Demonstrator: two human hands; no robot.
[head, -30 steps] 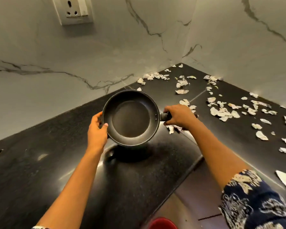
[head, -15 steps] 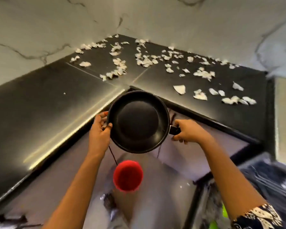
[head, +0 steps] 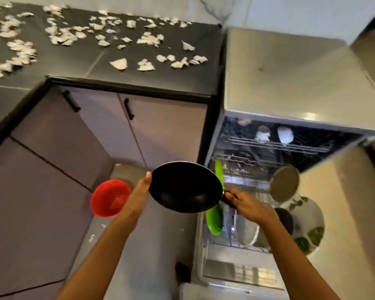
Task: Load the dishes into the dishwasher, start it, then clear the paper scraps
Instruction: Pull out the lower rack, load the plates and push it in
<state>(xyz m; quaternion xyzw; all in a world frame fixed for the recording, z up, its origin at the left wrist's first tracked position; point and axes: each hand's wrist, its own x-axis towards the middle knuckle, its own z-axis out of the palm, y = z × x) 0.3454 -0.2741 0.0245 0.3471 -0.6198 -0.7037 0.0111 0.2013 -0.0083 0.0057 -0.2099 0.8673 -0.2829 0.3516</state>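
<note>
Gripping the handle (head: 227, 199) of the pan (head: 184, 187) in my right hand (head: 249, 205), fingers curled round it. Left hand (head: 139, 195) at the opposite rim: thumb on the edge, fingers hidden beneath, so grasp or mere support cannot be told. Pan held in air, tilted; long axis runs left to right, handle end toward the open dishwasher (head: 290, 79). Lower rack (head: 250, 187) lies right of and below the pan; green plate (head: 213, 219) just beside the handle. Right hand nearer the rack. Paper scraps (head: 119, 63) on the bench (head: 74, 68), well apart
</note>
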